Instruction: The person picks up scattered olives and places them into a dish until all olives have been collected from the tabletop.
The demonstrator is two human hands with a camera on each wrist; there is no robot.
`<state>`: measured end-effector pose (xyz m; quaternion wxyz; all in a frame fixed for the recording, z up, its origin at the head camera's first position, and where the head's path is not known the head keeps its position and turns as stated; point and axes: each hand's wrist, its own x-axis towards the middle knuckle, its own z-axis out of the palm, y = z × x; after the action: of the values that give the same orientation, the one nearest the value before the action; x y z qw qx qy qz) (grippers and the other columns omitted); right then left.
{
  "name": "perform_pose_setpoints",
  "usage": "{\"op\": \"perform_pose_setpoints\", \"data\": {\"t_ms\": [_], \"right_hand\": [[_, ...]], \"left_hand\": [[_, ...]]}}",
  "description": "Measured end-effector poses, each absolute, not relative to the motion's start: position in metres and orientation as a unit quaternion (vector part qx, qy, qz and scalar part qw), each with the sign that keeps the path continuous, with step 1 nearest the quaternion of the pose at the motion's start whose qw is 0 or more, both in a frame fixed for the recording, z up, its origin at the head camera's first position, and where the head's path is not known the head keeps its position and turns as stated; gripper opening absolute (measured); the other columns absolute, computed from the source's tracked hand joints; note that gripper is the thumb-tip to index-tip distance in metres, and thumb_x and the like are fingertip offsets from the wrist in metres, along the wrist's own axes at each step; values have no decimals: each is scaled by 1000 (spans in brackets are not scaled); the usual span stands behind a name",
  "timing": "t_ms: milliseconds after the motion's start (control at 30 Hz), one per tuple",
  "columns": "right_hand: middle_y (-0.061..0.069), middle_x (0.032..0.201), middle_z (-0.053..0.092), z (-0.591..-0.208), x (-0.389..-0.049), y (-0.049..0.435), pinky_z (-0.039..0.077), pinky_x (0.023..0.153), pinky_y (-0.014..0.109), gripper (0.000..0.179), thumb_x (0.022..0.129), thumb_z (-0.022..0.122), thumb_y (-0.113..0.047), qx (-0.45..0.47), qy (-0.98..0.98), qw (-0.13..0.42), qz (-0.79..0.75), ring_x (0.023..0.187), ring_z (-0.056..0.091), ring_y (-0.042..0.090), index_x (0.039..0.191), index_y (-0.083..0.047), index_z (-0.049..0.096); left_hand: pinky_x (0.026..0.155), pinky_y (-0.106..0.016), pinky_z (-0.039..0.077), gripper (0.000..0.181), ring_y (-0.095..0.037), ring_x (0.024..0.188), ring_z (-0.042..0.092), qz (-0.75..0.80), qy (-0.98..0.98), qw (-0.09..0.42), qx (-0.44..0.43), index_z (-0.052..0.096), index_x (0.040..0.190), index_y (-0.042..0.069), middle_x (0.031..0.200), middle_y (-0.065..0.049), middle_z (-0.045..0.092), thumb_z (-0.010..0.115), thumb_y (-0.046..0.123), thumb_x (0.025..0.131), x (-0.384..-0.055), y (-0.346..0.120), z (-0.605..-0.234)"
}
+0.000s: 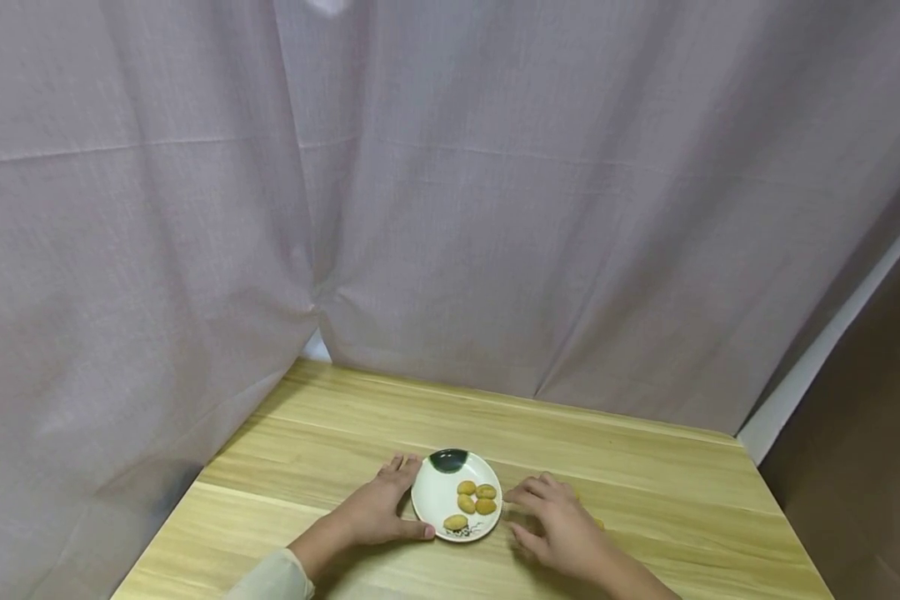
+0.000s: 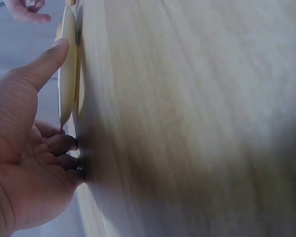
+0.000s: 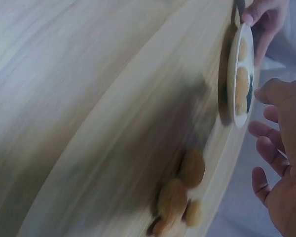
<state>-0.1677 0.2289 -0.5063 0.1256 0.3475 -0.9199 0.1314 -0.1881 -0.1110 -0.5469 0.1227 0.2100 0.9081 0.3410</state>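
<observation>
- A round white plate [image 1: 435, 500] was set on a wooden table [image 1: 675, 492], toward its near side, with a dark green patch [image 1: 448, 461] shown at its far edge and a black drawing [image 1: 461, 531] at its near edge.
- The plate was gripped at its left side by a left hand [image 1: 378, 507] – its thumb was laid on the near-left rim, its other fingers were spread along the far-left rim.
- Five small tan pieces [image 1: 485, 506] were carried on the plate: four were grouped right of its middle, and one was placed by itself near the black drawing.
- A right hand [image 1: 558, 521] was held just right of the plate, thumb and forefinger parted, fingers loosely bent – nothing was grasped by it.
- Several loose pieces [image 3: 192, 168] of the same tan colour were seen clustered on the table to the right of the right hand, partly hidden by it in the head view.
- The left wrist was covered by a pale sleeve [image 1: 277, 575].
- The table was backed on its far and left sides by a grey curtain [image 1: 450, 250]; a brown panel [image 1: 862, 433] was seen at the right.
</observation>
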Motion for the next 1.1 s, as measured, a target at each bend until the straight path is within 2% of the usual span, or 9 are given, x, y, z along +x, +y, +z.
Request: {"op": "perform_pose_setpoints", "data": {"t_ms": [267,400,700,900,1100], "right_hand": [[-11,117,77,-510,-166,260,56,81,38,38,84,96,-25,324,-924,171,109,100,60,7,119,-20,81],[-11,117,77,-513,-165,275,56,80,40,40,83,97,-25,311,-929,174,99,100,60,7,119,-20,81],[-11,119,76,-519,-161,305,41,77,28,41,86,95,-29,258,-952,122,107,98,54,3,124,-21,80],[-9,121,74,-521,-163,321,42,76,29,40,91,92,-30,218,-967,76,105,104,59,10,128,-22,79],[-4,119,74,-523,-166,328,44,73,35,35,95,86,-18,190,-976,47,98,102,59,14,129,-17,79]], "left_hand": [[135,-71,25,123,-48,172,16,337,909,123,213,27,173,-1,182,-23,25,87,64,89,-188,-112,-550],[135,-70,24,123,-48,172,16,337,909,124,213,27,174,0,183,-22,25,86,65,88,-189,-112,-552],[135,-72,23,121,-49,172,15,340,906,130,217,27,174,1,182,-23,24,87,63,89,-189,-113,-551],[136,-71,23,119,-49,171,17,338,906,127,220,29,174,2,182,-24,26,87,63,89,-192,-113,-549],[135,-72,24,120,-50,171,17,338,907,129,215,28,174,1,182,-24,25,88,61,89,-192,-112,-546]]}}
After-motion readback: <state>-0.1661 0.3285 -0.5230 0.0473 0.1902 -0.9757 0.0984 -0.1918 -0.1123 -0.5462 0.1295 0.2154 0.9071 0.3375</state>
